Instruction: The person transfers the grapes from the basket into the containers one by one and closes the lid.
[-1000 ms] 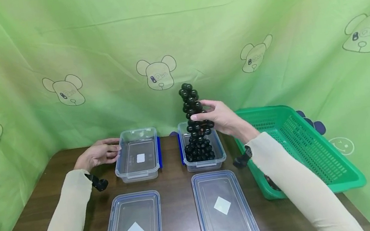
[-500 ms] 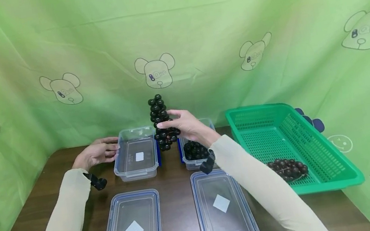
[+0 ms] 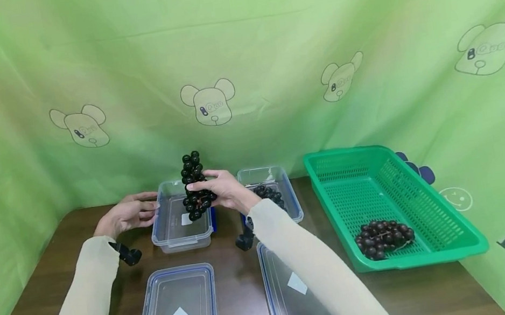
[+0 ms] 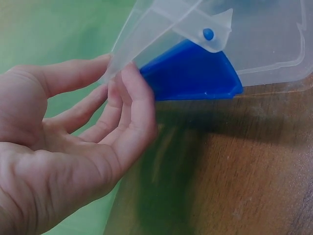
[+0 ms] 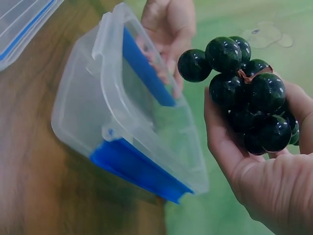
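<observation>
place: staged recording corner, wider room hidden | backdrop: green cloth [image 3: 235, 40] with cartoon faces [image 3: 213, 108] behind wooden counter [image 3: 238, 290] | gear: wrist cameras [image 3: 129, 254]

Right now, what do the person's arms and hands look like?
The left hand and right hand are ungloved. The left sleeve and right sleeve are long, plain and cream, reaching the wrists. Small black wrist units show: a left unit and a right unit. No cables visible.
</observation>
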Demonstrator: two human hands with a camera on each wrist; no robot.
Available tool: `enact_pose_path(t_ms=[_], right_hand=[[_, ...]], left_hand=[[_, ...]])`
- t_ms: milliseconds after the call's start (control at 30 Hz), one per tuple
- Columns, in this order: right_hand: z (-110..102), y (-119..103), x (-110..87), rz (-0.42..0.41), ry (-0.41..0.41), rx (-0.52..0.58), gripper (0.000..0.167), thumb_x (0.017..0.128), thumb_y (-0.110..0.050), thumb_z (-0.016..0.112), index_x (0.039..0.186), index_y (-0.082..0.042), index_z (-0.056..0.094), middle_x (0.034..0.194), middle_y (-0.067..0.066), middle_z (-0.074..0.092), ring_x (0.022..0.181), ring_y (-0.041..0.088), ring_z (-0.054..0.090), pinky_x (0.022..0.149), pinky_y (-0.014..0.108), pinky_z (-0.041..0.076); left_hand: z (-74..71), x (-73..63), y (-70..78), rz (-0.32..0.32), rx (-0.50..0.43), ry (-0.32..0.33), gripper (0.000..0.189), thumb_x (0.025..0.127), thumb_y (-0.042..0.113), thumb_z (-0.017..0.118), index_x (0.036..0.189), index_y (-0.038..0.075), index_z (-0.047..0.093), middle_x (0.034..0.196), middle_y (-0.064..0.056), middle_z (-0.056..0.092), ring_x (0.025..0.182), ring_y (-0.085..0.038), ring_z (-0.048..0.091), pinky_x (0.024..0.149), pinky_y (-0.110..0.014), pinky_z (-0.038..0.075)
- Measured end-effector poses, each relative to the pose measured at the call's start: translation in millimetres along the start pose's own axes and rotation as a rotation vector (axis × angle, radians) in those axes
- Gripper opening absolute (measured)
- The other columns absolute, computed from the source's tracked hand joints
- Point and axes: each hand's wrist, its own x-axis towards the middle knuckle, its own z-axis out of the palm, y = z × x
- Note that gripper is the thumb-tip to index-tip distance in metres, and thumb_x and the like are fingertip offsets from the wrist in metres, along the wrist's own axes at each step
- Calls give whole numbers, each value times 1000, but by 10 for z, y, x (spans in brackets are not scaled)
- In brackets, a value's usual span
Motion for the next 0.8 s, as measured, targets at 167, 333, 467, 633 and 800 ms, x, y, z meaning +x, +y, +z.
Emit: enact_pose_path(t_ms=[167, 333, 467, 633, 800], right_hand=[[158, 159, 101, 20, 24, 22, 83, 90, -11, 83, 162, -12, 40, 164, 23, 41, 144, 45, 51, 115, 69, 43], [302, 257, 161, 36, 33, 11, 81, 89, -14, 84, 160, -12, 44, 163, 23, 43, 144, 46, 51, 113, 69, 46], [393, 329, 192, 38, 33, -21, 81, 90, -16, 83, 160, -10, 43, 161, 24, 46, 143, 46, 53, 109, 68, 50], [523, 375, 215, 29, 52, -13, 80, 90, -16, 82, 159, -5, 43, 160, 24, 47, 141, 47, 54, 104, 67, 54], [692, 413, 217, 35, 141, 11, 77, 90, -14, 83, 156, -2, 46, 157, 25, 49, 136, 48, 58, 100, 65, 57]], left_hand=[[-1, -1, -36, 1, -3, -5, 72, 107, 3, 56, 168, 6, 18, 98, 4, 72, 86, -8, 67, 78, -25, 59], [-14, 13, -33, -1, -5, -5, 72, 107, 3, 56, 168, 6, 17, 95, 5, 71, 86, -8, 67, 78, -25, 59], [-24, 19, -19, -4, -11, -10, 72, 107, 4, 57, 167, 7, 18, 93, 5, 72, 87, -9, 68, 79, -26, 59], [-43, 17, -12, -4, -7, -20, 72, 106, 4, 58, 167, 6, 19, 92, 6, 71, 85, -8, 67, 80, -27, 59], [-55, 8, -16, -7, -19, -24, 72, 107, 5, 57, 167, 6, 18, 92, 6, 71, 83, -7, 67, 79, -26, 59]])
